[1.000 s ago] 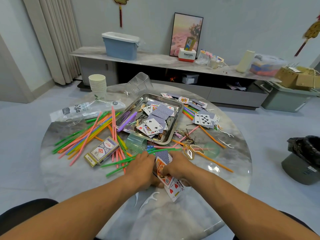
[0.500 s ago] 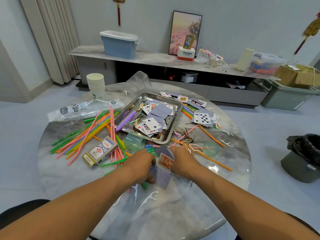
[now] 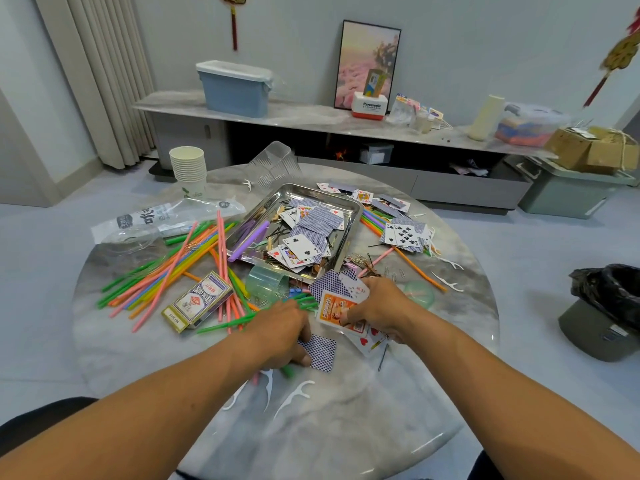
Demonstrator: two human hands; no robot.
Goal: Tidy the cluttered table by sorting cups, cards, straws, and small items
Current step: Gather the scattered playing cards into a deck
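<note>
Loose playing cards are being gathered near the front edge of the round worktop. A fanned bunch of cards is pinched in the right hand, its grip closed on them, while a single face-down card is pressed flat under the fingers of the left hand. To do this step well, the flat card is best slid toward the bunch and lifted by an edge, with the green straws beneath the left hand left behind. More cards are still scattered in the metal tray and toward the far edge. Compared with half a second ago, the face-down card is lying flatter and the red-suited cards under the right hand are exposed again.
</note>
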